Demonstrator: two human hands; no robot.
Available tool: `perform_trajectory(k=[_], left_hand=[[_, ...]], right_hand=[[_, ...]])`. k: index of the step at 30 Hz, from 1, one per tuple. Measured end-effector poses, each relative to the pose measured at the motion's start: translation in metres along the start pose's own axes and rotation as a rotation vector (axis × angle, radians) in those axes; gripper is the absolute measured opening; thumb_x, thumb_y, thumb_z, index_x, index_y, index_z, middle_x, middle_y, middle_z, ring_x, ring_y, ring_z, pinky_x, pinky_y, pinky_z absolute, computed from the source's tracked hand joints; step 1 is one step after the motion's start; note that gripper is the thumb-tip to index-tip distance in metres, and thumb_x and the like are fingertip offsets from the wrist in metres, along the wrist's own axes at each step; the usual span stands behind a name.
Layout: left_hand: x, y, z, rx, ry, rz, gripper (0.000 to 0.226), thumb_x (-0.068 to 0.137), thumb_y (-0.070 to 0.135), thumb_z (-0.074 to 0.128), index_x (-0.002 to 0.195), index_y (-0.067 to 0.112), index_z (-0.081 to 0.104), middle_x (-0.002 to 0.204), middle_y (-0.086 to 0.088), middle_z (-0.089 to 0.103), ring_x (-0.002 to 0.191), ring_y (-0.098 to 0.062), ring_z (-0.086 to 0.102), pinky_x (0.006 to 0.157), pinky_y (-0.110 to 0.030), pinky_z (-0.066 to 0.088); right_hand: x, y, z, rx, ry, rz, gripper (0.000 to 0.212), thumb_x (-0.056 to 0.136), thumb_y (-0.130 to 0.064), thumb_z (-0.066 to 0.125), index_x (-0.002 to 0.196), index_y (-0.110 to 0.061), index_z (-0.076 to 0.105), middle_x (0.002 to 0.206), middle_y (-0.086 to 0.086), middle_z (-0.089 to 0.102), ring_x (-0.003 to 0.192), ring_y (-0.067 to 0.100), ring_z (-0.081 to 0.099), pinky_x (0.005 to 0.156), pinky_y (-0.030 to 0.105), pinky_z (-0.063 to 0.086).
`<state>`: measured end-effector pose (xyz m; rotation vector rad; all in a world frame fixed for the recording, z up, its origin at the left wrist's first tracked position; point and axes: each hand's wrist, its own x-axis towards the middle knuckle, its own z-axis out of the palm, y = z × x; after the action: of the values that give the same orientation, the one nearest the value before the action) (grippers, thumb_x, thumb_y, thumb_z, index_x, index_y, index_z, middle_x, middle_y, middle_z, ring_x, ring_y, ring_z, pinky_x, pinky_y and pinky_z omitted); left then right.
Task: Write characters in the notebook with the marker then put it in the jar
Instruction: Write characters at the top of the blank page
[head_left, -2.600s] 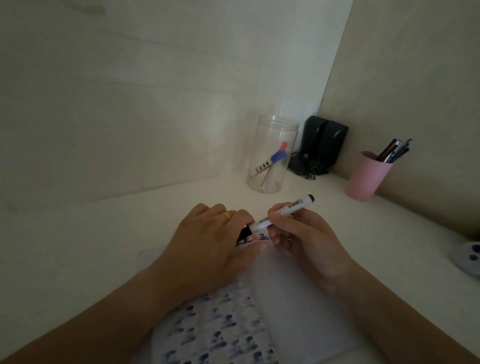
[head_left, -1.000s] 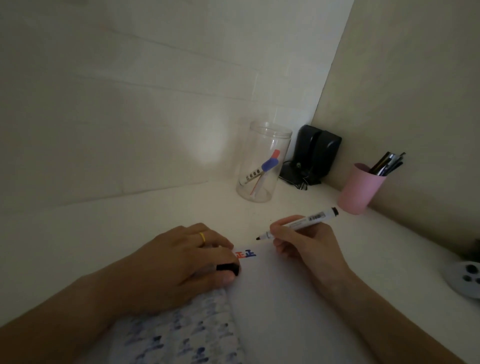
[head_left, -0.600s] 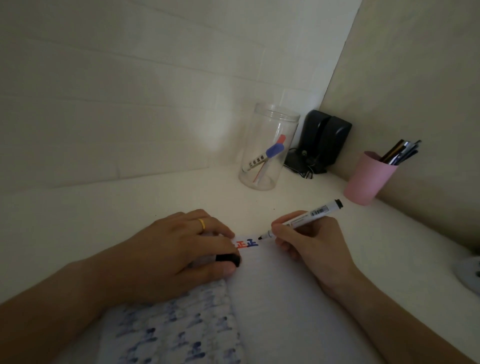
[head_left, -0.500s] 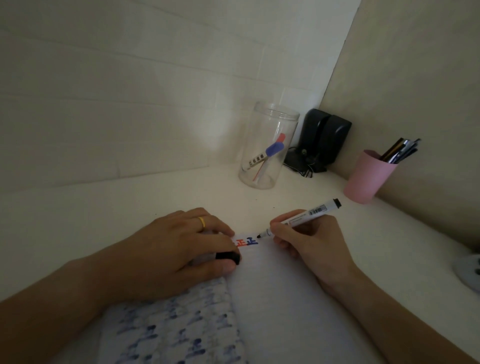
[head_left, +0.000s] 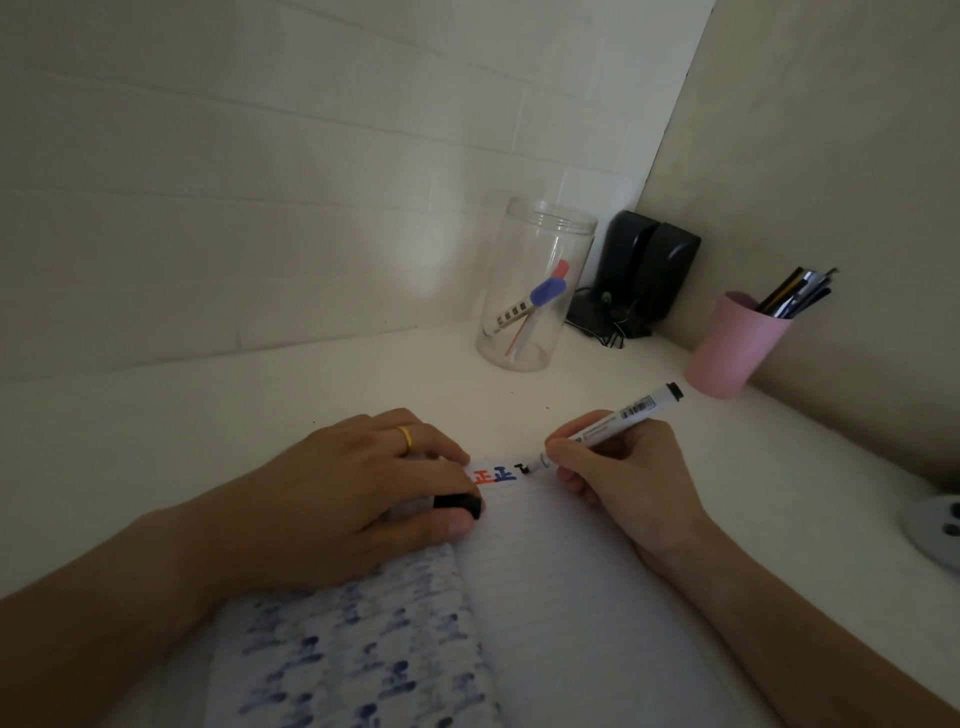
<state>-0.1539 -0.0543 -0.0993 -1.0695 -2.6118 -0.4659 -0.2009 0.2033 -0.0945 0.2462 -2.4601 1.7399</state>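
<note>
Notebook (head_left: 571, 597) open on desk (head_left: 182, 441). Left hand (head_left: 363, 493) presses flat on the left page, black cap (head_left: 457, 503) pinched under thumb. Right hand (head_left: 623, 478) pinches marker (head_left: 613, 423); tip now on paper, black stroke begun beside the blue character, absent 0.5 s ago. Jar (head_left: 535, 286) behind, well apart.

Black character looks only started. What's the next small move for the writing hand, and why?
Probably keep stroking: the marker tip in the right hand sits on the notebook by a partial black character, so the jar can wait.
</note>
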Motion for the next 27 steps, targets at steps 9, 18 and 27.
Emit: perform_trajectory(k=[9, 18, 27], left_hand=[[-0.0003, -0.0009, 0.0008, -0.006, -0.009, -0.004, 0.029, 0.103, 0.059, 0.038, 0.121, 0.049, 0.058, 0.136, 0.020, 0.056, 0.125, 0.001, 0.048, 0.095, -0.034, 0.048], [-0.0004, -0.0003, 0.0000, -0.004, -0.010, -0.005, 0.029, 0.103, 0.059, 0.037, 0.121, 0.049, 0.058, 0.136, 0.021, 0.056, 0.125, 0.002, 0.047, 0.096, -0.034, 0.048], [0.0002, -0.0006, 0.0010, -0.006, -0.008, -0.008, 0.029, 0.102, 0.059, 0.039, 0.121, 0.049, 0.058, 0.136, 0.020, 0.057, 0.126, 0.001, 0.048, 0.095, -0.036, 0.049]], right_hand=[[0.0009, 0.0013, -0.0001, 0.003, 0.022, 0.009, 0.008, 0.079, -0.005, 0.074, 0.073, -0.010, 0.076, 0.055, 0.001, 0.069, 0.050, 0.012, 0.062, 0.049, 0.021, 0.049], [-0.0025, -0.0028, 0.0000, 0.016, -0.041, -0.036, 0.008, 0.080, -0.003, 0.074, 0.075, -0.008, 0.077, 0.060, 0.006, 0.072, 0.054, 0.012, 0.064, 0.052, 0.020, 0.052], [-0.0048, -0.0046, -0.0003, 0.012, -0.061, -0.046, 0.008, 0.081, -0.003, 0.075, 0.074, -0.008, 0.077, 0.059, 0.004, 0.071, 0.053, 0.009, 0.063, 0.052, 0.017, 0.050]])
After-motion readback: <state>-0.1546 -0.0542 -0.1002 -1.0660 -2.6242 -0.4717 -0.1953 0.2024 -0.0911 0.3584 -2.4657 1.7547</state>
